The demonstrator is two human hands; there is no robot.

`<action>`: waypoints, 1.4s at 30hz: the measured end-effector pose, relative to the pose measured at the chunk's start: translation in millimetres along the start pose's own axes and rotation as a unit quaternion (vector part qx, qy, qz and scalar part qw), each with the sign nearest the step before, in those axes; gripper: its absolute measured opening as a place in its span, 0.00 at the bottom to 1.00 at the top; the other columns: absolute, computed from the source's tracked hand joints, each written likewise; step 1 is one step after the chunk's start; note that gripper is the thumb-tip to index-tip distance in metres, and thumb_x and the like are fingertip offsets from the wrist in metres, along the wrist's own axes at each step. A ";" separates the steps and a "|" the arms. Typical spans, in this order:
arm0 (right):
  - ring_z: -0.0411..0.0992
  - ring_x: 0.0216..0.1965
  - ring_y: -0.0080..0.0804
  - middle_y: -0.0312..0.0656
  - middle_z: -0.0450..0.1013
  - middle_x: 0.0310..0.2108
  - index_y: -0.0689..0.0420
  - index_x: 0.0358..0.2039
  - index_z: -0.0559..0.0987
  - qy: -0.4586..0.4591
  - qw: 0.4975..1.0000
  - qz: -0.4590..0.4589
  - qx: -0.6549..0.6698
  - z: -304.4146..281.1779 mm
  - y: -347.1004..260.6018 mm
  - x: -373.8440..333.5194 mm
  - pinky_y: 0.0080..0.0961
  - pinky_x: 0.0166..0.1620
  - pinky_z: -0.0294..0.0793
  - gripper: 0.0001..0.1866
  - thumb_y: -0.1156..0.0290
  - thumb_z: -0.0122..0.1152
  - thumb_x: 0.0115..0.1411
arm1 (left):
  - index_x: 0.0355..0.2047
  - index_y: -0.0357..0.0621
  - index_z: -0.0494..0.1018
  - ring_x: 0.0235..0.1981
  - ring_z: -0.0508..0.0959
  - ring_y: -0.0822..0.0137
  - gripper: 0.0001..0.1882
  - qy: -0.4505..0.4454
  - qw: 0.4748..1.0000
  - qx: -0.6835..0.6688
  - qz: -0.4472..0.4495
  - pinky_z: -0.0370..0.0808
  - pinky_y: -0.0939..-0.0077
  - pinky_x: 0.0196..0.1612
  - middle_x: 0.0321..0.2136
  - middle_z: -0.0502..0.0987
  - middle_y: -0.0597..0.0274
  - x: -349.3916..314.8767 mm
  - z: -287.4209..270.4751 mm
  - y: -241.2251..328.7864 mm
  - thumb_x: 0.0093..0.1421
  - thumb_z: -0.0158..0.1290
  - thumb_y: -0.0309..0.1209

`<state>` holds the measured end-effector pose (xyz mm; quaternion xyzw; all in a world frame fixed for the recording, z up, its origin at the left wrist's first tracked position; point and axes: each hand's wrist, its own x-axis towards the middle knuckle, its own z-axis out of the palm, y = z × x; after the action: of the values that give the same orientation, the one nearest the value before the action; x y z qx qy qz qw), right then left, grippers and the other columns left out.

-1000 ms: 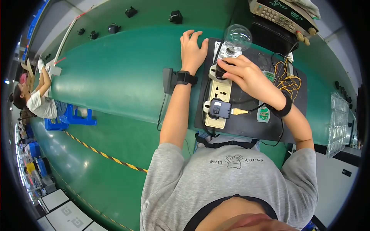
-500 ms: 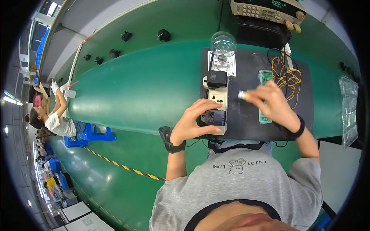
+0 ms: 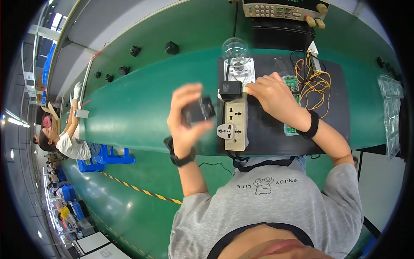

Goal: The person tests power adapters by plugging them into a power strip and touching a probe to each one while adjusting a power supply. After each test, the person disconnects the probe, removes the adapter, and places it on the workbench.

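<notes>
Away from the power strip, over the green tabletop, my left hand (image 3: 183, 118) is closed round a black power adapter (image 3: 199, 111), slightly blurred. A second black adapter (image 3: 231, 90) sits plugged into the far part of the beige power strip (image 3: 241, 129). Against its right side, my right hand (image 3: 278, 97) pinches a small connector (image 3: 246, 90) with a yellowish body. Its metal end is out of sight at the adapter. Nearer me, a round white plug adapter (image 3: 226, 131) sits in the strip. A green circuit board (image 3: 292, 129) lies partly under my right forearm.
Beyond the strip, a clear glass bulb (image 3: 236, 51) stands on a white socket base. Yellow wires (image 3: 321, 84) coil at the right of the black mat (image 3: 340, 125). A bench instrument (image 3: 284, 11) stands at the back. Another person (image 3: 73, 144) sits far left.
My left hand has pulled the near adapter off the strip and carried it left, uncovering the white plug adapter. My right hand has brought the connector left to the far adapter.
</notes>
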<state>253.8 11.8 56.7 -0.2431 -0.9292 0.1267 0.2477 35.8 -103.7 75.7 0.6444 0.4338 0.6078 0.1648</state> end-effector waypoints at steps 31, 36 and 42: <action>0.69 0.46 0.40 0.47 0.74 0.38 0.64 0.41 0.75 0.067 0.921 0.297 -0.243 -98.1 51.5 -98.3 0.50 0.59 0.48 0.21 0.63 0.63 0.49 | 0.47 0.35 0.68 0.44 0.71 0.59 0.20 -0.112 0.978 0.109 -0.139 0.65 0.71 0.49 0.42 0.71 0.52 1.4 46.5 -48.3 0.63 0.44 0.39; 0.69 0.46 0.35 0.40 0.73 0.36 0.59 0.39 0.75 -0.024 0.993 0.071 -0.093 -67.4 15.6 -46.3 0.48 0.60 0.49 0.19 0.62 0.64 0.49 | 0.47 0.36 0.69 0.46 0.71 0.60 0.20 -0.112 0.980 0.059 -0.156 0.65 0.71 0.50 0.44 0.71 0.53 -1.2 43.9 -57.0 0.61 0.48 0.39; 0.71 0.36 0.31 0.39 0.74 0.28 0.62 0.40 0.75 -0.043 0.994 -0.030 -0.095 -10.2 8.1 -15.0 0.45 0.58 0.53 0.20 0.62 0.62 0.50 | 0.48 0.36 0.69 0.52 0.69 0.58 0.21 -0.107 0.982 0.015 -0.156 0.64 0.68 0.55 0.49 0.71 0.51 -5.3 47.0 -62.9 0.55 0.53 0.33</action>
<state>273.7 12.2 56.5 -0.2319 -0.9537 0.0407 0.1870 57.4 -57.1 16.1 0.6329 0.5174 0.4957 0.2935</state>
